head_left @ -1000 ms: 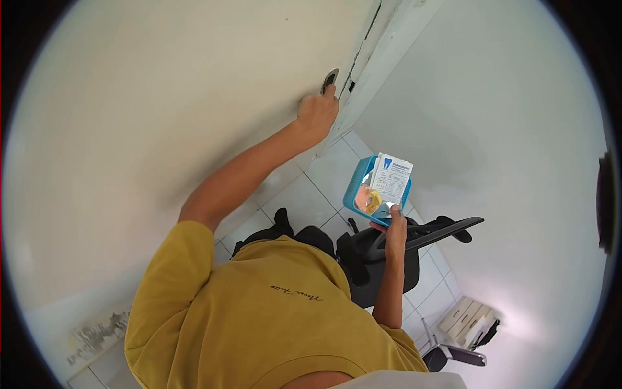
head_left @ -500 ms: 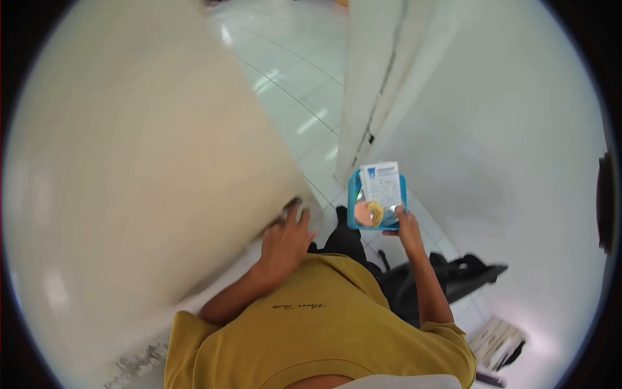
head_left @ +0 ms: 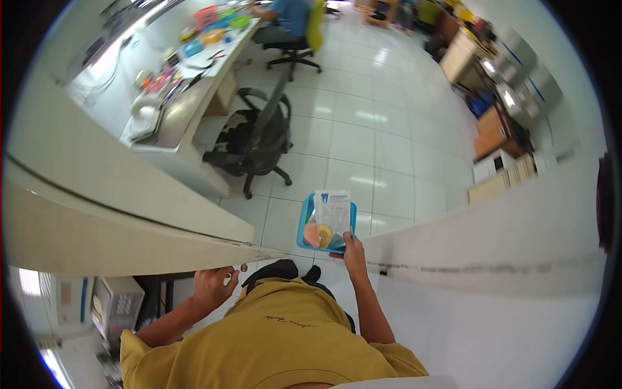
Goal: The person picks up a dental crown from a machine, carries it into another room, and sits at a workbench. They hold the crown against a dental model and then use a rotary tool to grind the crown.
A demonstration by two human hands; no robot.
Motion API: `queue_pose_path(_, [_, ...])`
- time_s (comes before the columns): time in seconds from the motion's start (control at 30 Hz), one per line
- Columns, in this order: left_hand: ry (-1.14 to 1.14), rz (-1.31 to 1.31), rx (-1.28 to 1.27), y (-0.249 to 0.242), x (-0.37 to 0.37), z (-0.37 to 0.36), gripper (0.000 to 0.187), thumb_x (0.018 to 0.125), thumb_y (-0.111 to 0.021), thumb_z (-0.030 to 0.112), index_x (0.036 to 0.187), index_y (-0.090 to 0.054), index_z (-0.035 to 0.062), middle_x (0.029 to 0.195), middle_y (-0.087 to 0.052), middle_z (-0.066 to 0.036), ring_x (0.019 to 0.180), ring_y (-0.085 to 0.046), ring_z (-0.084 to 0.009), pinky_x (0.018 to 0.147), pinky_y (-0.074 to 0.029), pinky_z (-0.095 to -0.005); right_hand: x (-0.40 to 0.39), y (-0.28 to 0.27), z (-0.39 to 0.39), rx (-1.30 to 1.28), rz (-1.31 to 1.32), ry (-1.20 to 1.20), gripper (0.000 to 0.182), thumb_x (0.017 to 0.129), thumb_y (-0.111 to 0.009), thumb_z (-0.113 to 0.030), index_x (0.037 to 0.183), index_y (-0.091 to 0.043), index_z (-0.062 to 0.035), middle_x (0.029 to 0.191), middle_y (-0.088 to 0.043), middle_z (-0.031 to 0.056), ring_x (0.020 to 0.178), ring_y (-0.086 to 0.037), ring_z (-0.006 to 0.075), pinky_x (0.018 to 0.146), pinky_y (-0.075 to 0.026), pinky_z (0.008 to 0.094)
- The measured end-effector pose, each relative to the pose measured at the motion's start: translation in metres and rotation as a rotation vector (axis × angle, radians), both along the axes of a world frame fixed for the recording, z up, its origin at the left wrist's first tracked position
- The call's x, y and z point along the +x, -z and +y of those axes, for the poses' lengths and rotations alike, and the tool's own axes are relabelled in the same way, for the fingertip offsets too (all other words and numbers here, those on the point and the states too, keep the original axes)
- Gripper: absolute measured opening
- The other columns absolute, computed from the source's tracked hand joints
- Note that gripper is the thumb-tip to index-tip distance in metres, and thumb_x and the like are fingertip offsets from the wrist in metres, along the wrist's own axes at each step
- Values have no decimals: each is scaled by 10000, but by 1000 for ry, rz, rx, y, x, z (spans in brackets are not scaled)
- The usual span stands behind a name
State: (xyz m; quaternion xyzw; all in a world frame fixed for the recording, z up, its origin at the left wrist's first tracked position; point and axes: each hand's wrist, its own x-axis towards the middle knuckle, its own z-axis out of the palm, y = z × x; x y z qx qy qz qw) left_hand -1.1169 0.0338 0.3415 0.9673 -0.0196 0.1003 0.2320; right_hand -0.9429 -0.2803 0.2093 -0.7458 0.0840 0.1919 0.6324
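Observation:
My left hand (head_left: 215,288) is curled at the inner side of the cream door (head_left: 162,254), with its fingers round the door handle (head_left: 243,267), of which only the metal end shows. In my right hand (head_left: 353,256) is a small blue tray (head_left: 301,227), gripped at its near right corner with the thumb over the rim. White printed paper slips (head_left: 334,209) with a blue tooth picture lie in the tray. Beside them are a pink rounded piece (head_left: 311,235) and a yellow rounded piece (head_left: 325,236). The tray is held in front of me over the doorway.
A black office chair (head_left: 256,139) stands by a cluttered workbench (head_left: 188,120) on the left. Farther along, a person in blue (head_left: 285,23) sits at the bench. Boxes (head_left: 502,172) and cabinets line the right side. A white wall (head_left: 479,249) borders the doorway on my right.
The door has swung open to the left, showing the room beyond. My left hand has moved left and nearer with it. The tray stays in my right hand, now more central in view.

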Motion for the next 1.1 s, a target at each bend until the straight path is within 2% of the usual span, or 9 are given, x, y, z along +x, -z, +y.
queue_pose_path(0.2, [-466,-113,-233,120,-52,-99,42,752,-626,1,765,-587,-3,673,-623,-112,597,-638,-251,559,-517,-314,91,91,11,267,72,-140,493,950,-380,-338,1156,-463,102,977,-585,177,752,-637,244,611,-595,334])
queue_pose_path(0.4, [-997,-183,-230,285,-115,-126,149,808,-611,107,896,-598,-13,847,-637,-179,749,-634,-337,688,-500,-442,161,114,70,312,-17,-117,491,962,-375,-330,1145,-474,114,967,-585,179,693,-635,228,548,-591,306])
queue_pose_path(0.53, [-1149,355,-610,546,-154,-154,327,820,-636,264,1011,-603,0,907,-638,-224,836,-610,-400,735,-475,-457,205,179,54,322,-48,-182,468,958,-365,-327,1126,-475,97,944,-591,177,724,-624,227,605,-588,329])
queue_pose_path(0.6, [-1207,103,-631,604,-123,-156,363,815,-644,294,1036,-601,10,941,-635,-224,872,-606,-388,764,-469,-453,222,174,52,293,-71,-199,454,958,-361,-319,1105,-480,93,947,-589,176,725,-622,226,604,-585,330])
queue_pose_path(0.63, [-1241,-128,-643,601,-102,-168,398,810,-652,324,1062,-600,20,975,-632,-225,907,-603,-376,793,-463,-449,241,161,51,291,-67,-202,454,959,-356,-315,1123,-470,93,962,-587,179,736,-623,228,610,-586,329])
queue_pose_path(0.77, [-1395,-156,-339,494,8,-203,453,810,-660,334,1100,-580,-4,1035,-615,-230,971,-589,-360,854,-447,-432,285,196,47,308,-50,-250,454,959,-348,-304,1172,-437,86,1005,-578,184,774,-625,240,628,-587,334])
queue_pose_path(0.83, [-1682,-821,-746,483,48,-207,493,806,-677,336,1104,-566,-41,1075,-601,-227,996,-577,-335,875,-429,-415,313,212,55,331,-51,-284,450,959,-348,-303,1179,-432,81,1010,-575,186,781,-624,245,642,-586,342])
queue_pose_path(0.93, [-1810,-528,-407,565,29,-209,453,817,-676,296,1066,-568,-66,1025,-619,-214,940,-590,-299,838,-442,-366,346,223,62,321,-35,-314,437,961,-342,-296,1186,-423,70,1029,-567,191,788,-624,251,671,-581,356])
queue_pose_path(1.1, [-2012,-335,-659,591,43,-232,414,832,-648,304,1004,-573,-65,845,-662,-185,772,-637,-307,743,-475,-373,411,255,71,337,-2,-458,426,961,-354,-278,1187,-409,79,1015,-566,186,755,-626,241,654,-578,339])
